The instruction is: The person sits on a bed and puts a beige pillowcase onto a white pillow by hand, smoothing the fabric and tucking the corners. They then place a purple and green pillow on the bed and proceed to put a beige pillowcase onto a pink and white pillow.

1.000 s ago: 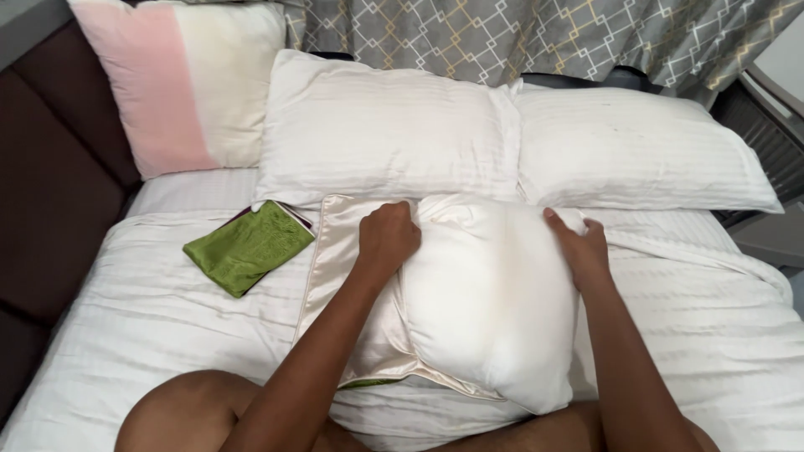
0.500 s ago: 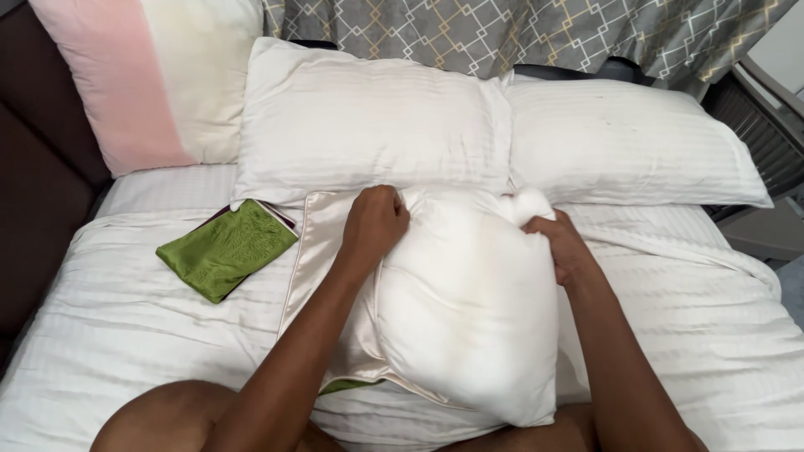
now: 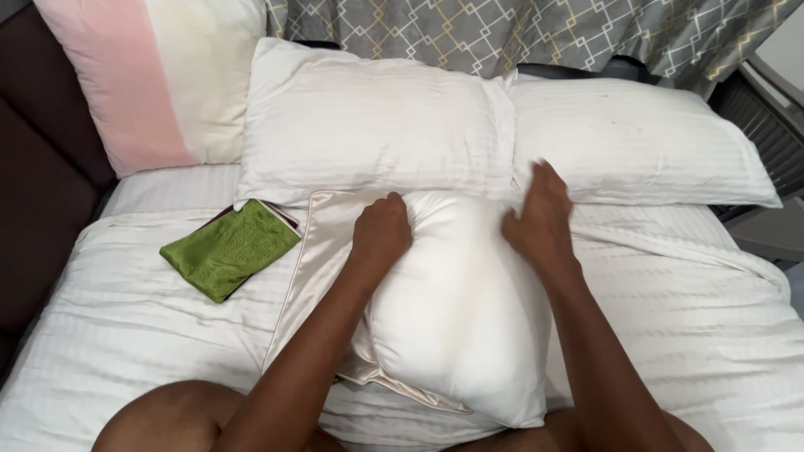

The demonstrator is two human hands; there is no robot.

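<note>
Both forearms [image 3: 318, 351] are bare to the elbow, without sleeves or jewellery.

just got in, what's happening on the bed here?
A person kneeling on the bed works a white pillow with both hands. The left hand is a fist gripping its top edge, where a cream satin pillowcase lies partly under it. The right hand presses flat on the far corner. A folded green cloth lies alongside to the left.
</note>
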